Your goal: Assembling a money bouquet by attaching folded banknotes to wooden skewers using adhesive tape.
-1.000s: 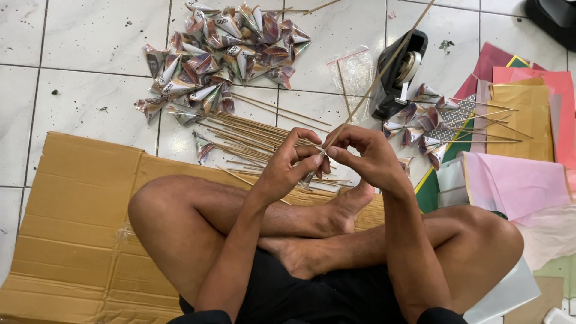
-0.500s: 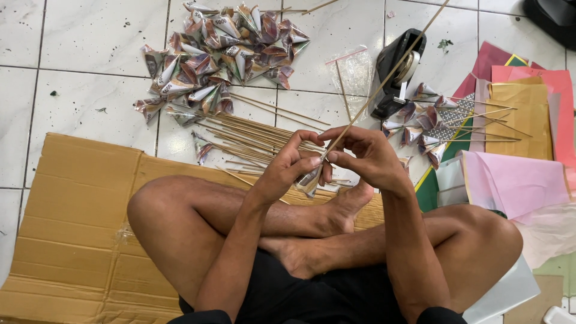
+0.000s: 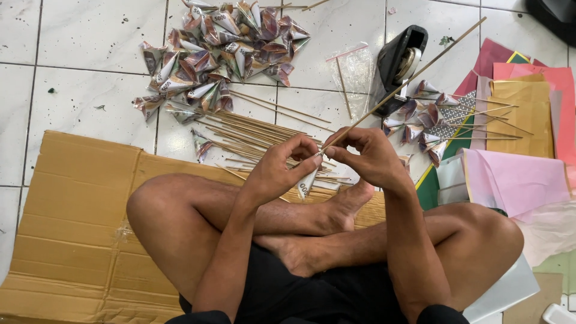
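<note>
My left hand [image 3: 281, 168] pinches a folded banknote cone [image 3: 306, 182] that hangs point-down between my hands. My right hand [image 3: 367, 157] grips the lower end of a long thin wooden stick [image 3: 414, 72], which slants up to the right over the tape dispenser. The fingertips of both hands meet where the stick enters the cone. I sit cross-legged, with my knees and a foot [image 3: 345, 207] just below my hands.
A pile of folded banknote cones [image 3: 222, 48] lies on the white tiles at the top. A bundle of bare sticks [image 3: 258, 141] lies beyond my hands. Black tape dispenser [image 3: 399, 63], finished cones on sticks [image 3: 432, 120], coloured paper sheets [image 3: 522, 138] are right. Flat cardboard [image 3: 72, 222] is left.
The stick has swung lower, its far end moving right. The cone has turned and now hangs point-down, showing below my left fingers. My hands stay together in the same spot.
</note>
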